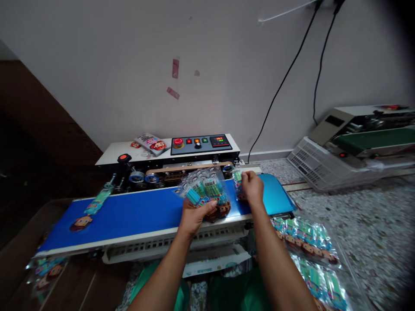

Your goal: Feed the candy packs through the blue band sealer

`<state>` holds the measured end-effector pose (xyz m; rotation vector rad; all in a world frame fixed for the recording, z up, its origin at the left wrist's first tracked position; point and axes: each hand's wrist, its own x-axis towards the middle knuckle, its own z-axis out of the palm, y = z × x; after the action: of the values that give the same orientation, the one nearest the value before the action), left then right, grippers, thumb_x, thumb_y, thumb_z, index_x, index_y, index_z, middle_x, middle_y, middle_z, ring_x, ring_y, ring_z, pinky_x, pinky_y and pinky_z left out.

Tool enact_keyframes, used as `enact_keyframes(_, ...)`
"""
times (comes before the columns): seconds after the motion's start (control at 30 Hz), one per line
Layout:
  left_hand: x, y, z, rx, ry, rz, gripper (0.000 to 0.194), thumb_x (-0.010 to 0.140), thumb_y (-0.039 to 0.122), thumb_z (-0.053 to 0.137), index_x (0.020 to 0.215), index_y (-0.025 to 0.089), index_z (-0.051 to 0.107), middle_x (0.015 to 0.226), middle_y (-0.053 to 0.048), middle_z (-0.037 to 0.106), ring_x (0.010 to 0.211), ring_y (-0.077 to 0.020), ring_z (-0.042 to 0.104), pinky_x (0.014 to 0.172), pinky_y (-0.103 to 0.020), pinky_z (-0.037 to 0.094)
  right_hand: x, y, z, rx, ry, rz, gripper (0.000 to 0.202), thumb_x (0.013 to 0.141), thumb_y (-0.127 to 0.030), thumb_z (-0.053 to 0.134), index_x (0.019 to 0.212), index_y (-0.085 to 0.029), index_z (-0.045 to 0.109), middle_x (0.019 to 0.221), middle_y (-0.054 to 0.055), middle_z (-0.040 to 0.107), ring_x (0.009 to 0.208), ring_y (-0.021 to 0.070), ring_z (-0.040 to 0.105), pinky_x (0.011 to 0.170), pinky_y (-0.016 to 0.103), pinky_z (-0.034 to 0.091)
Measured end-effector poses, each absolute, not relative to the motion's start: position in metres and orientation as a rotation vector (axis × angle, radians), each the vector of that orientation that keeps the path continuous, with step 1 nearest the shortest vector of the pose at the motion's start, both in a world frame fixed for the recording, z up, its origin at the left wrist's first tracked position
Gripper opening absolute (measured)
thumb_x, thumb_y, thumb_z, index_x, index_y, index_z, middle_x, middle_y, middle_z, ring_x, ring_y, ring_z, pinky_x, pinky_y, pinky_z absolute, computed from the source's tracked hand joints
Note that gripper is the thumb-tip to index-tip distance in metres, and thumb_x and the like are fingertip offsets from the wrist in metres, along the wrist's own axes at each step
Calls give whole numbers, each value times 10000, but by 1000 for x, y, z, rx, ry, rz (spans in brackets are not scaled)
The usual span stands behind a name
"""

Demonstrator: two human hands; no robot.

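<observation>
My left hand is closed around a fanned stack of clear plastic packets with green and blue cards and a cartoon face printed on them. The stack is above the middle of the blue conveyor belt. My right hand pinches one similar packet at the right end of the band sealer, beside its roller; the fingertips are partly hidden. Another packet lies flat at the belt's left end, its top edge near the rollers.
More packets lie in a clear tray at lower right. A cardboard box with packets stands below the belt's left end. The control panel has lit buttons. A second sealer rests on a white crate at right.
</observation>
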<state>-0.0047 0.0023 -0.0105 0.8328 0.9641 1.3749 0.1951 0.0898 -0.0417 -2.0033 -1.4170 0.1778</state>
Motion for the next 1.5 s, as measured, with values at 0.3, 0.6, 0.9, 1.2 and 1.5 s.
enact_keyframes(0.3,-3,4,-11,808,886,1473,435,573,165,801,985,159,663,928,-43,723,861,-197,666,855,-349,512,143,52,8,-1108,-1503,921,338,857,-440,499,1009,-194,675,895,31,679,809,168,592,699,270,441)
enact_keyframes(0.6,-4,3,-11,821,853,1477,451,623,154,774,1054,161,642,928,-42,717,889,-197,658,890,-367,496,132,47,13,-923,-1018,1029,152,659,-316,756,690,-199,664,648,-48,605,629,89,505,627,222,398)
enact_keyframes(0.9,-1,4,-10,707,870,1505,449,579,179,797,1003,171,650,923,-32,722,871,-206,670,856,-370,510,151,57,13,-1066,-786,578,313,786,-480,585,775,-169,601,703,-23,574,656,108,503,624,235,406)
enact_keyframes(1.2,-4,4,-5,718,932,1460,406,530,191,817,903,160,662,873,-28,727,836,-202,674,841,-362,516,222,75,-29,-2014,-1313,27,377,891,-399,402,826,-126,654,665,82,612,600,171,492,561,281,258)
enact_keyframes(1.5,-5,3,-7,776,958,1410,392,559,196,804,918,136,661,909,-58,725,857,-212,669,845,-368,518,173,89,-34,-1854,-1503,137,377,912,-343,376,1025,-103,644,927,159,663,848,226,577,733,316,380)
